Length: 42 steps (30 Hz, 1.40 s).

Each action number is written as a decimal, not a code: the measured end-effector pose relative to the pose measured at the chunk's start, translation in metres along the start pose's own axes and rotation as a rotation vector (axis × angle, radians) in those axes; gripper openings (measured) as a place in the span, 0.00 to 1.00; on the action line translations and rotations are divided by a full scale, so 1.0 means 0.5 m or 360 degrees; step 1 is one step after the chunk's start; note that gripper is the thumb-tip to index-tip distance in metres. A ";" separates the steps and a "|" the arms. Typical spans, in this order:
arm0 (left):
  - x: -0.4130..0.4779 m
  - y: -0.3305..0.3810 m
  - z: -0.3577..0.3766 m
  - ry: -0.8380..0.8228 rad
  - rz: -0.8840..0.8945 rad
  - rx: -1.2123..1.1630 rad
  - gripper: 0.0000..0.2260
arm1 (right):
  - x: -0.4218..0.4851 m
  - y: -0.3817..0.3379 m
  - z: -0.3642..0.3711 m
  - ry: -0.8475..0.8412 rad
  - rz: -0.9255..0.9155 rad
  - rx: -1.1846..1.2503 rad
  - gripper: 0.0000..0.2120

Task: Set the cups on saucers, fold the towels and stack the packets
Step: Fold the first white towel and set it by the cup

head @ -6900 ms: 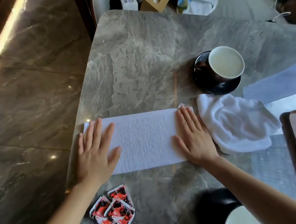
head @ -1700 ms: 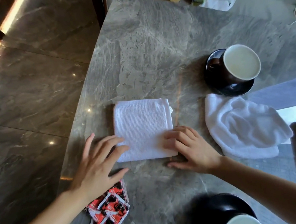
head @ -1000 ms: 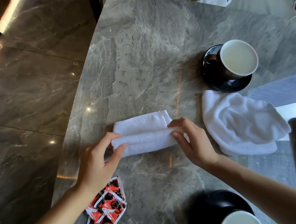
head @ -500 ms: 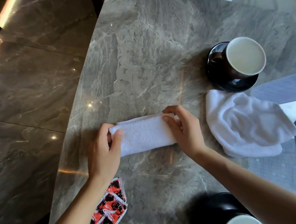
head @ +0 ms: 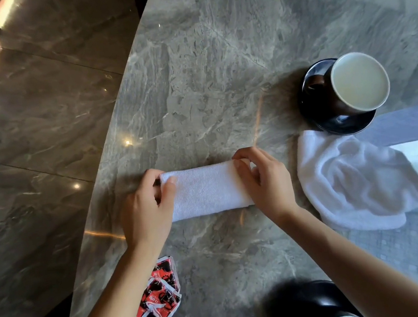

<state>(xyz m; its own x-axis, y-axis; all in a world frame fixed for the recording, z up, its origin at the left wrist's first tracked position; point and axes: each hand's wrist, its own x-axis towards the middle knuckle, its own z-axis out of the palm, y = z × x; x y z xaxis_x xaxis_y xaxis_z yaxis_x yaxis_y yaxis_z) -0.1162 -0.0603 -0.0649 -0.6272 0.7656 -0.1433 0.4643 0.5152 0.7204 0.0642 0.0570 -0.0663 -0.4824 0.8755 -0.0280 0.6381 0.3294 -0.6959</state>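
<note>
White folded towel (head: 207, 190) as narrow strip, both ends pinched

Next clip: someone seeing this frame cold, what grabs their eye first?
Both hands, left and right, pinch the ends of a narrow folded white towel at the middle of the marble table. Right of it lies a second towel, still crumpled, just below a dark cup on its saucer. Red packets sit in a loose pile at the near edge, under the left forearm.

Bare table (head: 207, 69) beyond towel (head: 206, 191)
</note>
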 end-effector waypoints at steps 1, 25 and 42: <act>0.003 0.001 -0.001 -0.0001 0.0029 0.0067 0.08 | 0.001 0.001 -0.002 -0.0006 -0.0016 -0.0067 0.04; -0.007 0.026 -0.037 0.0088 0.0390 0.0440 0.21 | -0.017 -0.031 -0.011 0.0220 -0.0162 -0.0168 0.15; -0.028 0.013 0.046 -0.0313 0.0585 0.0899 0.26 | -0.017 -0.060 0.060 -0.0347 -0.0486 -0.0848 0.27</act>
<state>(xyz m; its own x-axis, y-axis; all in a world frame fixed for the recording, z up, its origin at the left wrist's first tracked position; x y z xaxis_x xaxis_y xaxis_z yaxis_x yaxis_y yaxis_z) -0.0899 -0.0588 -0.0737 -0.2674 0.9565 -0.1163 0.9118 0.2902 0.2905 0.0312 0.0288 -0.0666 -0.7641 0.6413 -0.0695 0.6362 0.7313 -0.2459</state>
